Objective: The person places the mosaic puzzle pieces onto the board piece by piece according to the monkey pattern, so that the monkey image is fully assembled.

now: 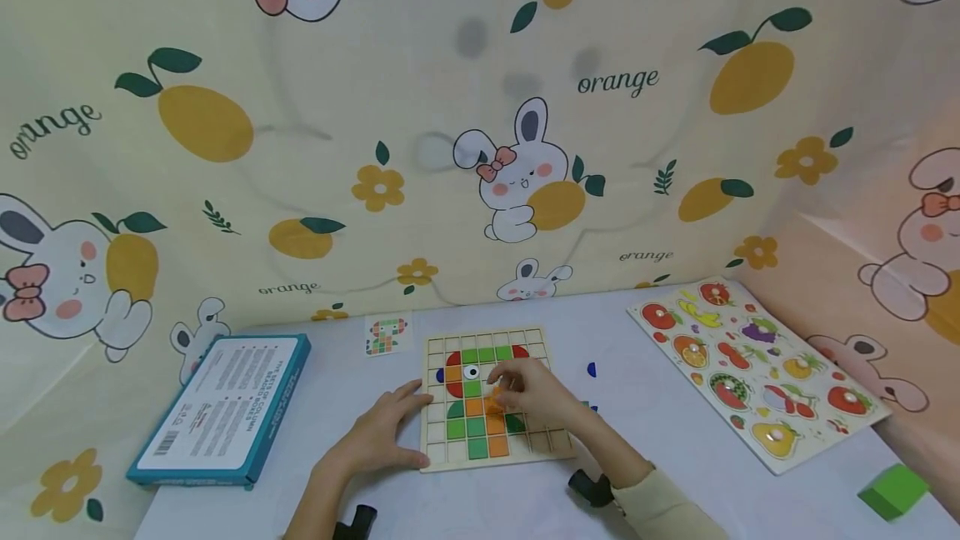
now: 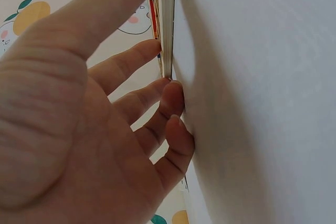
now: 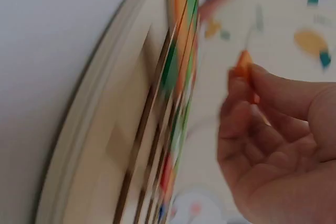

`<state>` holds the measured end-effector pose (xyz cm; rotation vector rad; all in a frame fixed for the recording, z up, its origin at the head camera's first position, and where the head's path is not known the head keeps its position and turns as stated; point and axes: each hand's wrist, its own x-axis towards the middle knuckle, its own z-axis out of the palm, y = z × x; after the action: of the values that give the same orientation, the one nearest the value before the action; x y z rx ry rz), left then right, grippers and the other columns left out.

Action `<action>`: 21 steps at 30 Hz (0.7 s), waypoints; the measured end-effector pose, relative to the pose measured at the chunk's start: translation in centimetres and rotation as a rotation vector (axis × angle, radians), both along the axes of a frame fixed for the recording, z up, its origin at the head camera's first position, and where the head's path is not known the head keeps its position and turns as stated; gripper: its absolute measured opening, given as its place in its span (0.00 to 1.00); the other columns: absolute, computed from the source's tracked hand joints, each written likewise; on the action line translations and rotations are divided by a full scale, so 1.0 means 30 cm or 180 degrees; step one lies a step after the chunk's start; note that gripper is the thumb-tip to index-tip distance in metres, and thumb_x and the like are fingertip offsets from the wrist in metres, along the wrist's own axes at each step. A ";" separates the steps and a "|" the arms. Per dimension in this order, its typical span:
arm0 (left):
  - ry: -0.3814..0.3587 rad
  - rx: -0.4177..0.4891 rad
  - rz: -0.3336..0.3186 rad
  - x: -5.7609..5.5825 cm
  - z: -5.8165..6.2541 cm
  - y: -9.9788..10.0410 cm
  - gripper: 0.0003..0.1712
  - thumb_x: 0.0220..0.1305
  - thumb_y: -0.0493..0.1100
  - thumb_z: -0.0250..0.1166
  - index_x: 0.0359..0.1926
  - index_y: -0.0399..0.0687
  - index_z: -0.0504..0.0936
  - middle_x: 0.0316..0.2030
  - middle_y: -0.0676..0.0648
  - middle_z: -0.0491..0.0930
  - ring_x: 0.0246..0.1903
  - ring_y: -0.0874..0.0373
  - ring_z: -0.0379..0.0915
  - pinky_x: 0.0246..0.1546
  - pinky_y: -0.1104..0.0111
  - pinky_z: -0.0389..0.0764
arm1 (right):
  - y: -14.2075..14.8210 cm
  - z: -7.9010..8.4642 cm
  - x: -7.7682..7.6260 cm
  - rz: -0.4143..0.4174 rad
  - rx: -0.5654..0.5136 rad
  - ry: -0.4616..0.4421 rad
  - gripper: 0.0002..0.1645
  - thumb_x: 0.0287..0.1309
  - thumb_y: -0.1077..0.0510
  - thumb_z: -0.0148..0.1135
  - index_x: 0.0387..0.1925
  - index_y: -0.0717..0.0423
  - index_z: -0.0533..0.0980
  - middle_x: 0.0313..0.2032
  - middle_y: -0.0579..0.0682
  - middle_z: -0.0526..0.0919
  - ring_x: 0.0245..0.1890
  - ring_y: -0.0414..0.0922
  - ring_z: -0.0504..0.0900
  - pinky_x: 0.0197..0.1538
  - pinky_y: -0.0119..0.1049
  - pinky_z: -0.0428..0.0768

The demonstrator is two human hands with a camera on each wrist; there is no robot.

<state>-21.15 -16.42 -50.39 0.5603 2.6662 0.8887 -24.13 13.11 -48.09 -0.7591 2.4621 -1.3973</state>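
A wooden grid board [image 1: 480, 464] lies on the table, partly filled with green, orange and red pieces and one eye piece [image 1: 471, 372]. Over its right half, my right hand [image 1: 538, 394] pinches a small orange block [image 3: 244, 65] between thumb and fingers, raised above the board in the right wrist view. My left hand [image 1: 384, 430] is at the board's left side, fingers spread, thumb near the lower corner. In the left wrist view, its fingertips [image 2: 152, 51] reach the board's edge [image 2: 167, 30]. The right hand covers part of the grid.
A small pattern card [image 1: 387, 335] lies behind the board. On the left is a blue-edged box [image 1: 225, 407]; on the right, a fruit picture board [image 1: 757, 373] and a green block [image 1: 892, 492]. A blue piece [image 1: 592, 369] lies just right of the grid board. Behind hangs a printed cloth [image 1: 420, 90].
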 end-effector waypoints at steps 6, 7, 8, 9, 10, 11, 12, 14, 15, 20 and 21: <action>0.0009 0.0031 -0.0039 0.000 0.003 -0.003 0.52 0.42 0.62 0.80 0.69 0.52 0.72 0.74 0.41 0.58 0.70 0.36 0.55 0.62 0.36 0.65 | -0.136 0.017 0.067 0.0357 0.0199 -0.0259 0.07 0.60 0.69 0.65 0.40 0.59 0.83 0.30 0.41 0.79 0.30 0.37 0.74 0.35 0.27 0.77; 0.0008 0.0041 -0.0046 0.000 0.004 -0.002 0.52 0.42 0.61 0.80 0.69 0.52 0.72 0.74 0.40 0.58 0.70 0.36 0.55 0.62 0.36 0.65 | -0.150 0.016 0.075 0.0356 0.0245 -0.0275 0.08 0.60 0.69 0.66 0.40 0.59 0.84 0.30 0.41 0.79 0.30 0.37 0.74 0.35 0.27 0.76; 0.0003 0.0043 -0.0048 0.000 0.004 -0.001 0.52 0.42 0.61 0.81 0.68 0.52 0.73 0.74 0.40 0.58 0.70 0.36 0.55 0.62 0.36 0.65 | -0.162 0.015 0.082 0.0360 0.0283 -0.0276 0.07 0.60 0.69 0.66 0.40 0.58 0.84 0.29 0.41 0.79 0.30 0.36 0.73 0.35 0.27 0.76; 0.0006 0.0037 -0.0050 0.000 0.004 0.000 0.52 0.43 0.61 0.81 0.68 0.52 0.73 0.74 0.40 0.58 0.70 0.36 0.56 0.62 0.36 0.65 | -0.173 0.015 0.088 0.0366 0.0314 -0.0270 0.07 0.59 0.69 0.66 0.39 0.58 0.84 0.29 0.41 0.78 0.29 0.36 0.73 0.34 0.27 0.75; -0.0002 0.0037 -0.0048 0.000 0.004 0.000 0.51 0.43 0.61 0.81 0.68 0.52 0.73 0.74 0.40 0.58 0.70 0.36 0.56 0.62 0.37 0.66 | -0.182 0.014 0.093 0.0369 0.0349 -0.0265 0.08 0.59 0.69 0.67 0.39 0.57 0.84 0.28 0.40 0.78 0.29 0.35 0.72 0.33 0.26 0.74; -0.0008 0.0033 -0.0044 0.000 0.003 0.000 0.51 0.43 0.61 0.81 0.68 0.52 0.73 0.74 0.41 0.58 0.70 0.37 0.56 0.62 0.36 0.66 | -0.189 0.012 0.097 0.0383 0.0373 -0.0239 0.08 0.58 0.69 0.67 0.38 0.57 0.84 0.27 0.40 0.78 0.28 0.35 0.72 0.32 0.26 0.74; -0.0012 0.0027 -0.0038 -0.001 0.001 -0.002 0.52 0.43 0.61 0.80 0.68 0.52 0.73 0.74 0.41 0.58 0.70 0.37 0.56 0.61 0.36 0.66 | -0.195 0.009 0.099 0.0401 0.0393 -0.0197 0.08 0.57 0.69 0.68 0.38 0.57 0.84 0.26 0.40 0.78 0.27 0.34 0.72 0.32 0.26 0.73; -0.0016 0.0012 -0.0026 -0.003 0.000 -0.004 0.52 0.43 0.62 0.80 0.69 0.53 0.72 0.74 0.42 0.58 0.70 0.37 0.56 0.61 0.36 0.66 | -0.207 0.005 0.104 0.0437 0.0429 -0.0120 0.08 0.56 0.69 0.69 0.36 0.56 0.84 0.25 0.39 0.77 0.26 0.33 0.71 0.30 0.25 0.73; -0.0019 0.0012 -0.0020 -0.003 -0.001 -0.004 0.52 0.42 0.62 0.80 0.69 0.53 0.72 0.74 0.42 0.58 0.70 0.38 0.56 0.61 0.36 0.66 | -0.212 0.003 0.107 0.0441 0.0460 -0.0082 0.08 0.55 0.69 0.69 0.35 0.55 0.84 0.24 0.39 0.76 0.26 0.33 0.71 0.30 0.25 0.73; -0.0025 0.0027 -0.0029 -0.006 -0.003 -0.004 0.52 0.43 0.61 0.80 0.69 0.53 0.72 0.75 0.42 0.58 0.70 0.38 0.56 0.61 0.36 0.66 | -0.229 -0.010 0.121 0.0412 0.0717 0.0074 0.10 0.55 0.67 0.70 0.31 0.49 0.81 0.24 0.36 0.75 0.26 0.32 0.71 0.31 0.25 0.74; -0.0026 0.0027 -0.0031 -0.006 -0.003 -0.003 0.52 0.43 0.61 0.80 0.69 0.53 0.72 0.75 0.42 0.58 0.70 0.38 0.55 0.62 0.36 0.66 | -0.230 -0.012 0.122 0.0392 0.0770 0.0087 0.09 0.56 0.67 0.71 0.31 0.48 0.81 0.25 0.36 0.76 0.26 0.32 0.71 0.31 0.25 0.74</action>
<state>-21.34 -16.52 -50.48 0.5698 2.6513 0.8981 -20.46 6.20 -48.44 -0.8611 2.4965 -1.0296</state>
